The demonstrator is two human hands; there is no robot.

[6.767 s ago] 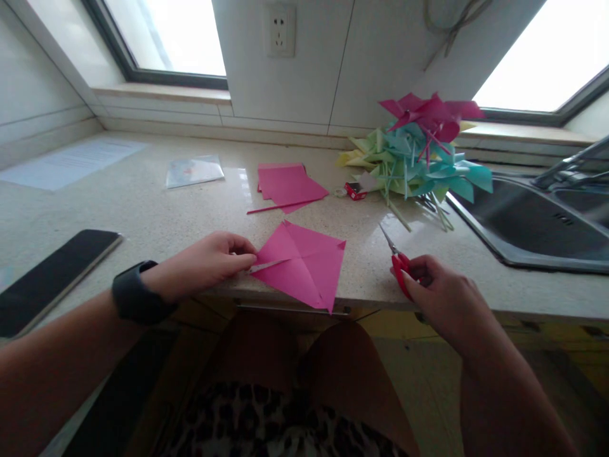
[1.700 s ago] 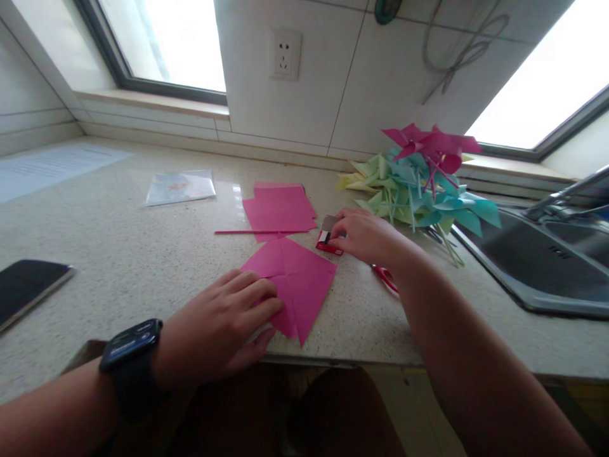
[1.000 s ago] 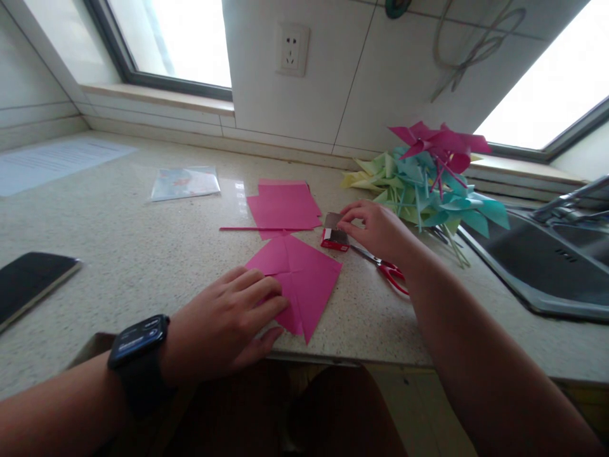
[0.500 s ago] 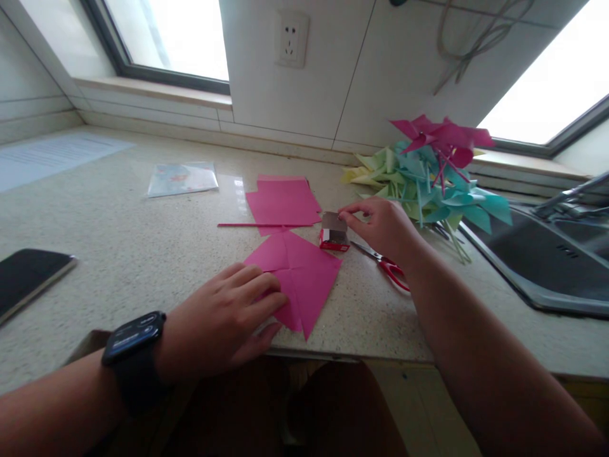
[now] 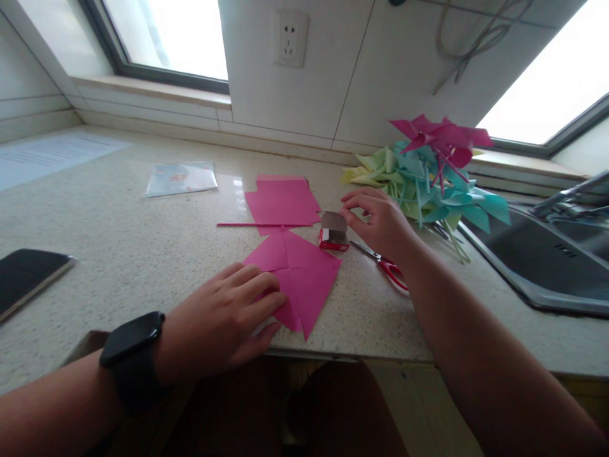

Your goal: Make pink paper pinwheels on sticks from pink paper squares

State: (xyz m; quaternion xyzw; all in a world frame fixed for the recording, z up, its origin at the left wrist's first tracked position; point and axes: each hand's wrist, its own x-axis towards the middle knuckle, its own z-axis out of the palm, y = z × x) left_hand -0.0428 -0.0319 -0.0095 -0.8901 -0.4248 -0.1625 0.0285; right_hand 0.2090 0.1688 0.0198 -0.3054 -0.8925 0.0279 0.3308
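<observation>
Right hand (image 5: 377, 219) is now outta the mid-frame box (image 5: 334, 232), can't tell if holding anything, so just the loose left hand (image 5: 233, 312) pins pink paper (image 5: 307, 274).

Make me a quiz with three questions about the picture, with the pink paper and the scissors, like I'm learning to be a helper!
1. True or false: the left hand rests on the nearer pink paper.
2. Which is closer to the right hand: A) the black phone or B) the small red box?
3. Fill in: the scissors have ____ handles.

Key: 1 true; 2 B; 3 red.
</observation>
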